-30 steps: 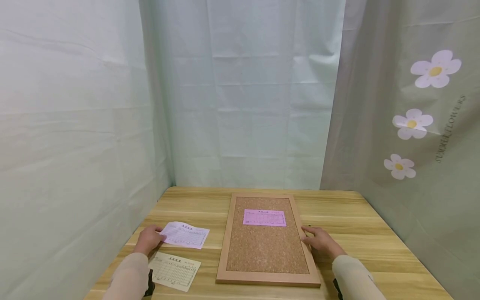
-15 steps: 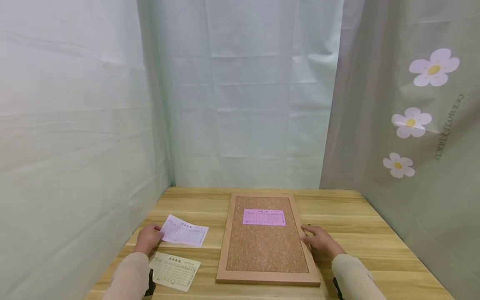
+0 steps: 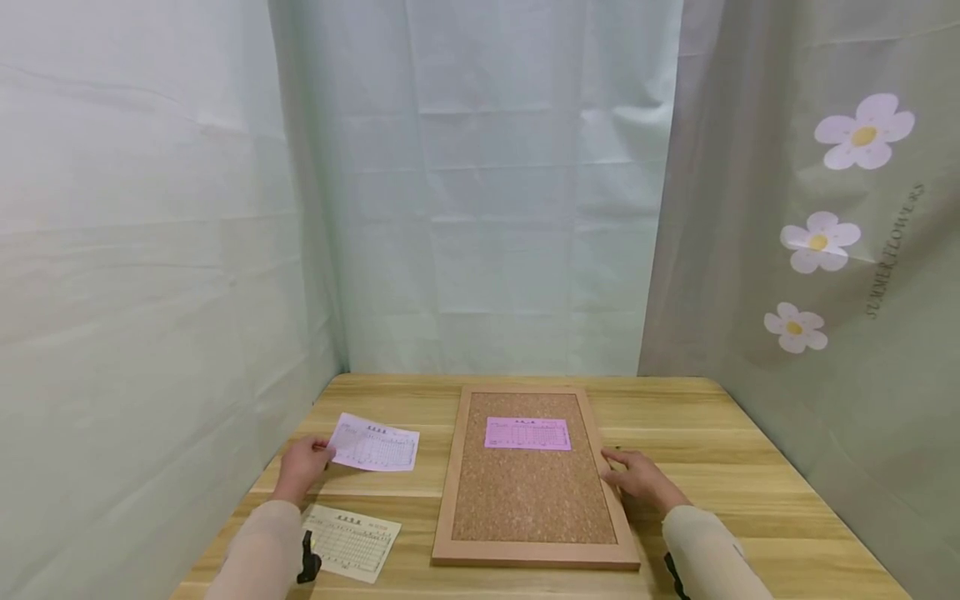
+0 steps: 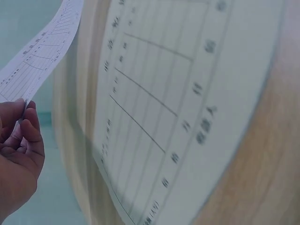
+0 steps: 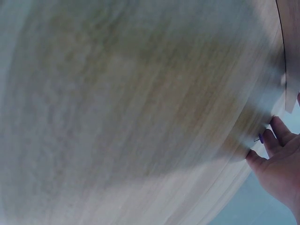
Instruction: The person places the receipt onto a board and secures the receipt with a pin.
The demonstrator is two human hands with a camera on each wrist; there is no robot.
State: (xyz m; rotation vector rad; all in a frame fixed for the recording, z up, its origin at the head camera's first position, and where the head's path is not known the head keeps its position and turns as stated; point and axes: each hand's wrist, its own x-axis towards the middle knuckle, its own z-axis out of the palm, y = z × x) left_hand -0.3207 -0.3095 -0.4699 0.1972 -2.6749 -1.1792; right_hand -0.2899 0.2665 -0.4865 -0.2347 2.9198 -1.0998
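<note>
My left hand [image 3: 302,467] pinches the left edge of a pale lavender printed form slip [image 3: 377,443], lifted and bending away in the left wrist view. Below it on the table lies a cream form slip [image 3: 351,542], which fills much of the left wrist view. A cork board [image 3: 532,500] with a wooden frame lies flat, a pink form slip [image 3: 528,433] on its upper part. At the frame's right edge rests my right hand [image 3: 643,482], fingers extended. By its fingertips in the right wrist view is a small purple push pin [image 5: 260,138].
The wood-grain table [image 3: 705,467] bears everything. Pale curtains [image 3: 495,183] hang at the back and the left, and a curtain with white flowers [image 3: 817,242] hangs on the right.
My left hand has raised the lavender slip off the table and moved it slightly up and away. The right hand and the board have stayed in place.
</note>
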